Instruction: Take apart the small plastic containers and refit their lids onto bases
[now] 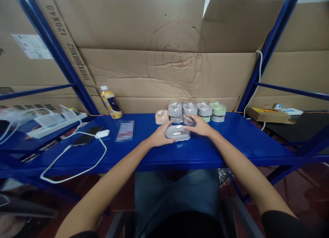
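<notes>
In the middle of the blue shelf sits a small grey rounded case with a white piece in its top. My left hand is closed round the left side of the case, thumb at its front. Above it, tilted up at the back, is a clear plastic lid. The fingers of my right hand grip the right end of this lid. Just behind stand similar cases with clear tops: a peach one, several grey ones and a green one, some of them stacked.
A yellow bottle, a blurred flat packet, a phone and a white cable are on the left. Cardboard walls the back. Blue posts rise at both sides; an open cardboard box lies at right.
</notes>
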